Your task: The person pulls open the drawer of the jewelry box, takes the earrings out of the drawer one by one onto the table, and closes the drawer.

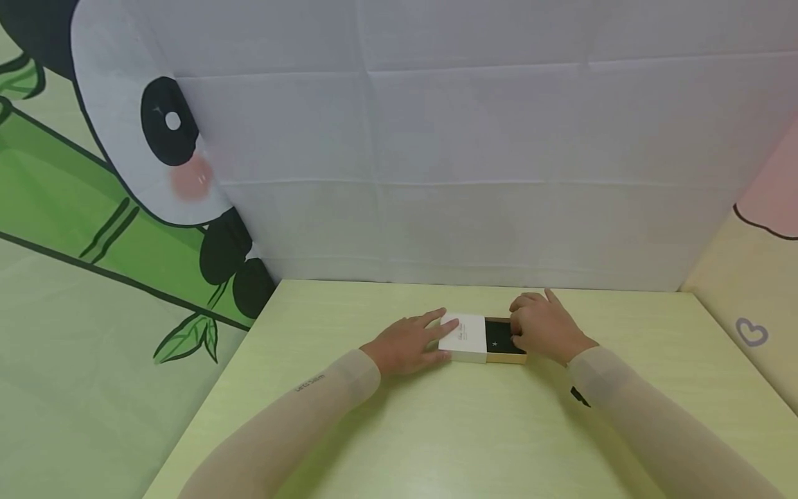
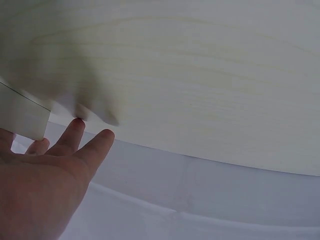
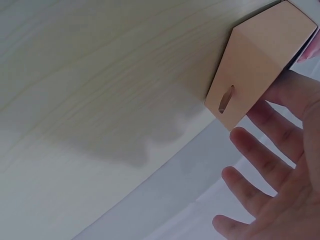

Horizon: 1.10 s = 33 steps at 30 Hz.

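Note:
A small slide-out box lies on the table. Its white sleeve (image 1: 472, 339) is on the left, with fine print on top. From its right side extends a tan drawer (image 1: 506, 358) with a black insert (image 1: 500, 337) bearing a small pale mark. My left hand (image 1: 406, 344) holds the sleeve's left end, index finger on top and thumb at the near corner. My right hand (image 1: 541, 326) has its thumb and index finger at the drawer's right end; their tips are partly hidden. In the right wrist view, the other fingers (image 3: 260, 165) spread outside the drawer, near its slotted end.
The pale wood-grain table (image 1: 399, 430) ends at a white cloth backdrop (image 1: 461, 173). A printed panda and bamboo sheet (image 1: 112, 166) hangs at the left. Another printed sheet (image 1: 742, 277) with a heart stands at the right.

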Each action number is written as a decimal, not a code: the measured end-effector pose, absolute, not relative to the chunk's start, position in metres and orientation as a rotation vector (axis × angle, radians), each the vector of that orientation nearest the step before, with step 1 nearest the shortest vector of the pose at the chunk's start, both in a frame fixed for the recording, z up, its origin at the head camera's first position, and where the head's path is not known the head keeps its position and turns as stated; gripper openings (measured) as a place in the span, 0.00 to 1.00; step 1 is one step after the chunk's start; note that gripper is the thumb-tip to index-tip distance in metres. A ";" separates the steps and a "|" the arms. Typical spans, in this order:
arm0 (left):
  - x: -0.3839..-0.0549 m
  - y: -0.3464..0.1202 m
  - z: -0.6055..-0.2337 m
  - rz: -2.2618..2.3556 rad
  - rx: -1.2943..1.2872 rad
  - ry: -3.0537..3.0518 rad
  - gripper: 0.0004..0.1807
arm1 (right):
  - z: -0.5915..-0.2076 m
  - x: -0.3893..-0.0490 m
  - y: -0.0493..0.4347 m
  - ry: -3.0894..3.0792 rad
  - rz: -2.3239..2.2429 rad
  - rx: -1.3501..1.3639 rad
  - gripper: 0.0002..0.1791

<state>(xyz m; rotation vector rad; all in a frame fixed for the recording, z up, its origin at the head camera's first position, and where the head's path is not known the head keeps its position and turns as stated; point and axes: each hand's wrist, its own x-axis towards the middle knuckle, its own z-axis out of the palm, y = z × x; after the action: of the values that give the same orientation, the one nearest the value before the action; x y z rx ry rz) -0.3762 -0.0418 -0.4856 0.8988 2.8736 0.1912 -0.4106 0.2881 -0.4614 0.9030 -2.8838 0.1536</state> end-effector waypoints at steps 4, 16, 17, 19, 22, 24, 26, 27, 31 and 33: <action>-0.377 -0.042 -0.487 0.191 0.900 2.875 0.42 | -0.462 -0.411 0.288 -2.881 0.150 0.904 0.13; -0.377 -0.041 -0.487 0.191 0.907 2.877 0.42 | -0.464 -0.412 0.288 -2.869 0.141 0.913 0.13; -0.377 -0.041 -0.487 0.191 0.907 2.877 0.42 | -0.464 -0.412 0.288 -2.865 0.138 0.914 0.13; -0.378 -0.041 -0.487 0.192 0.908 2.880 0.42 | -0.463 -0.411 0.289 -2.860 0.141 0.914 0.13; -0.378 -0.041 -0.487 0.190 0.907 2.883 0.42 | -0.461 -0.410 0.289 -2.850 0.148 0.917 0.13; -0.378 -0.041 -0.487 0.193 0.908 2.881 0.42 | -0.461 -0.409 0.289 -2.851 0.158 0.915 0.13; -0.378 -0.042 -0.488 0.197 0.909 2.878 0.42 | -0.461 -0.409 0.289 -2.851 0.160 0.917 0.13; -0.378 -0.042 -0.488 0.199 0.909 2.876 0.42 | -0.461 -0.409 0.289 -2.850 0.161 0.919 0.13; -0.377 -0.042 -0.488 0.201 0.914 2.877 0.42 | -0.462 -0.409 0.289 -2.844 0.159 0.925 0.13; -0.377 -0.042 -0.488 0.200 0.916 2.879 0.42 | -0.463 -0.410 0.289 -2.838 0.157 0.926 0.13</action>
<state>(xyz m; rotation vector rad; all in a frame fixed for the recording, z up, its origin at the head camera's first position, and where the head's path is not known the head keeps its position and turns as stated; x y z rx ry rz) -0.3774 -0.0419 -0.4884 0.9157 2.8786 0.2000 -0.4096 0.2894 -0.4627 0.9260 -2.8383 0.1572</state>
